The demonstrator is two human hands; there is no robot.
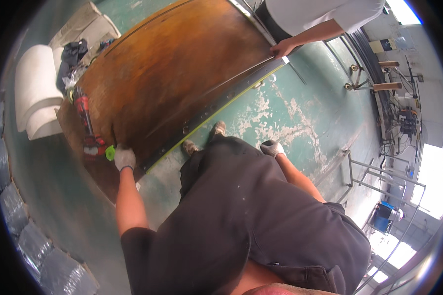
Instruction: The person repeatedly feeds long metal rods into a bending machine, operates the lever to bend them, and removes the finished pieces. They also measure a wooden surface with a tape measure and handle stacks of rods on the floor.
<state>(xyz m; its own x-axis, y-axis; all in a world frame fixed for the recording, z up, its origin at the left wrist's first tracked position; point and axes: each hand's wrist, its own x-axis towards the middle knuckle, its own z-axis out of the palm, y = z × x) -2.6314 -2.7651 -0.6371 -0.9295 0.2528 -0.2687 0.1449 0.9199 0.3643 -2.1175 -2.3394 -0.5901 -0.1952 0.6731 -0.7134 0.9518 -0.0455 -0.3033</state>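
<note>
My left hand [125,157], in a pale glove, is closed at the near left end of a large brown table [182,64]. Beside its fingers shows a bright green round thing that looks like a tape measure [110,153], partly covered by the hand. A dark metal strip [202,116] with round holes lies along the table's near edge, with a yellow-green line down its side. My right hand [272,147], gloved with dark fingertips, hangs beside my dark clothing, away from the table. Its fingers curl inward, and the palm is hidden.
A red and black power tool [87,123] lies on the table's left end. Another person's bare hand [282,48] rests at the strip's far end. Rolled white padding [37,88] stands at the left. On the right are a metal frame [379,174] and a wheeled stand [354,78].
</note>
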